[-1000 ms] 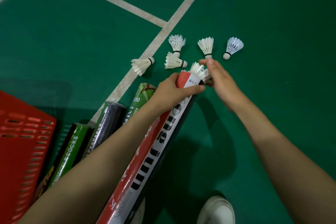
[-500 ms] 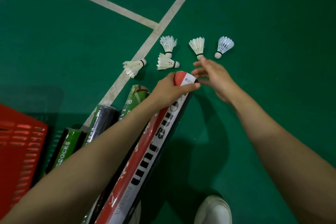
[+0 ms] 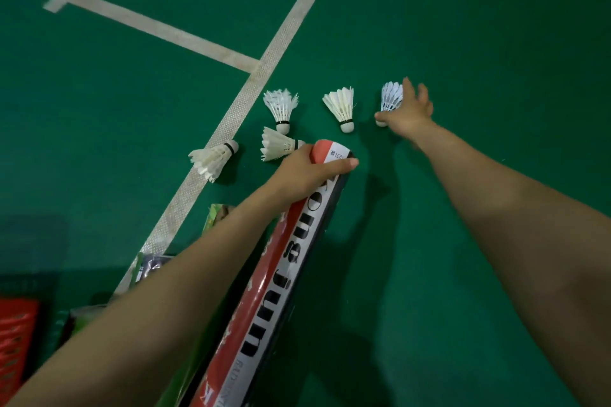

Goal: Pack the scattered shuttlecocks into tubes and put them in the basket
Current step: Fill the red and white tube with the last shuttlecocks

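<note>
The right hand [image 3: 407,113] was spread against the rightmost shuttlecock [image 3: 391,96] on the floor [image 3: 463,26]; whether it was gripped could not be told. The red tube [image 3: 276,277] was clasped by the left hand [image 3: 305,170].

The light is a bit dim and soft, and it comes from above. The green floor [image 3: 479,43] looks dull and even. Soft dark shadows lie on it beside the tube [image 3: 291,258], under the right arm [image 3: 496,208] and next to each shuttlecock [image 3: 342,106]. The lower left corner by the red basket [image 3: 15,340] is darkest and fuzzy. The white line [image 3: 99,6] looks smeared at the top left. The left arm [image 3: 158,301] looks stretched near the edge.
</note>
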